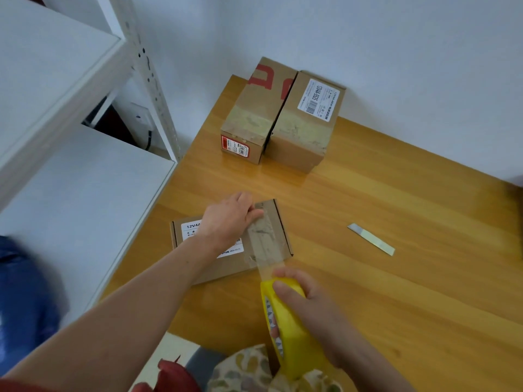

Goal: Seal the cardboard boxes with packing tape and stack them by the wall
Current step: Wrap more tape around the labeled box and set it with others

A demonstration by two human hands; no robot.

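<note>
A flat cardboard box [278, 222] with a white label lies on the wooden table [396, 278] in front of me. My left hand [229, 216] presses the far end of a strip of clear tape [263, 241] onto the box's lid. That strip runs over the lid's right part and off the near edge to a yellow tape roll [288, 326]. My right hand [308, 304] grips the roll just off the box's near corner. Two taped boxes stand side by side at the wall: one with red print [254, 108] and one with a barcode label [305, 123].
A bare cutter blade [370, 239] lies on the table to the right of the box. White metal shelving [85, 179] borders the table on the left. A white wall runs behind the table. Patterned fabric [249, 369] shows at the bottom edge.
</note>
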